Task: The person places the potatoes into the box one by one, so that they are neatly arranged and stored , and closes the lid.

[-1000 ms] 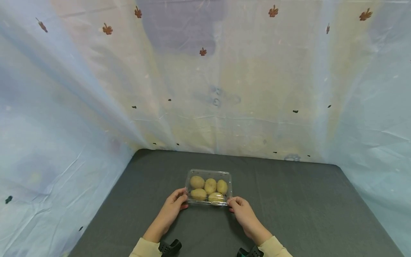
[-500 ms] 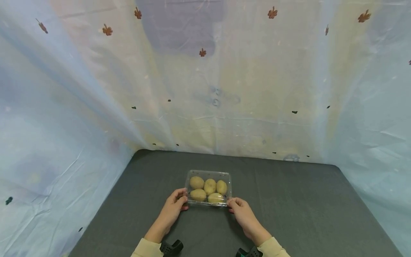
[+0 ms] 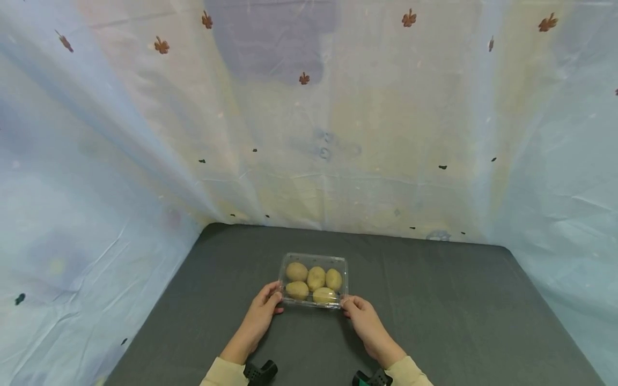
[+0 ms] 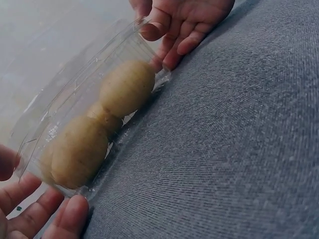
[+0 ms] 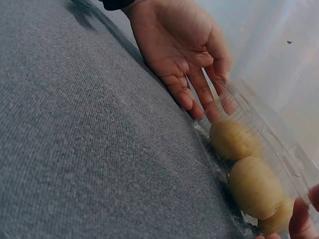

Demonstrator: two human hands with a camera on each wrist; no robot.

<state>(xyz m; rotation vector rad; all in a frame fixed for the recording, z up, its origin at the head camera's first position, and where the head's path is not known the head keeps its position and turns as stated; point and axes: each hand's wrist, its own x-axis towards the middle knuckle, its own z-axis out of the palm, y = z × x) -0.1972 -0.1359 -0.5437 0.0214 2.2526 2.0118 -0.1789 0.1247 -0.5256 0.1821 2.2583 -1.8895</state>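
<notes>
A clear plastic clamshell box (image 3: 316,258) stands on the grey cloth, with several yellowish potatoes (image 3: 316,279) visible through its lid. At its near left corner, my left hand (image 3: 259,313) grips the side, thumb near the top edge and fingers lower down. My right hand (image 3: 366,321) holds the near right corner between thumb and fingers. The left wrist view has the box wall (image 4: 60,107) up close, with fingers low along the side. Across the box in the right wrist view, the left hand (image 5: 182,50) has its thumb on the rim (image 5: 269,132).
Dark grey cloth (image 3: 444,311) covers the table around the box. A pale patterned curtain (image 3: 376,118) hangs behind it and along both sides. Black straps (image 3: 260,371) circle both wrists below cream sleeves (image 3: 224,372).
</notes>
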